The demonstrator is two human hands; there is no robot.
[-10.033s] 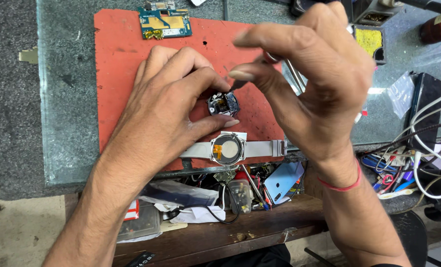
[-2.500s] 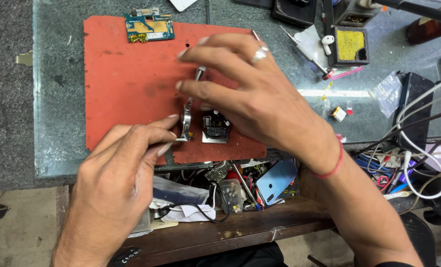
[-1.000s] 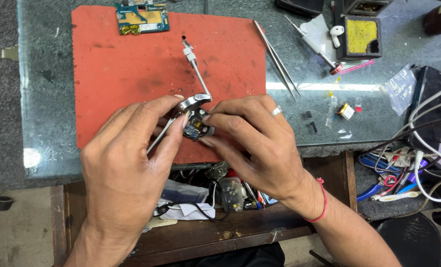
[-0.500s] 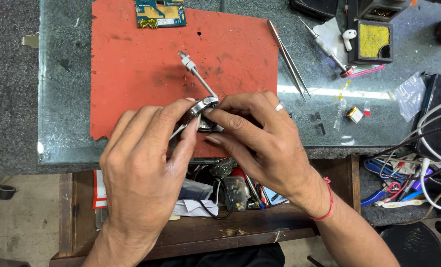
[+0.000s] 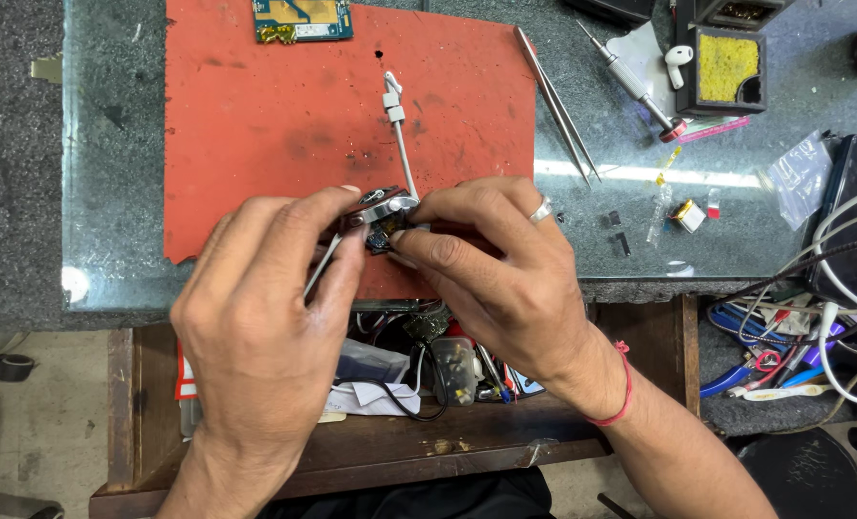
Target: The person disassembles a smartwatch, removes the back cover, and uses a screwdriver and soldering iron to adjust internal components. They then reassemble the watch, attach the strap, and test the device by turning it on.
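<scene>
Metal glints between both hands at the near edge of the red mat (image 5: pixel 256 125): the left hand (image 5: pixel 260 327) pinches a small round watch case (image 5: pixel 382 207) by its rim, and the right hand (image 5: pixel 501 264) pinches a dark module (image 5: pixel 380 238) just beneath it. Judging by this, the fitting of module to case is in hand; the next move calls for fine alignment and a steady grip. Tweezers (image 5: pixel 555 101) lie far right on the tabletop (image 5: pixel 111 192)
</scene>
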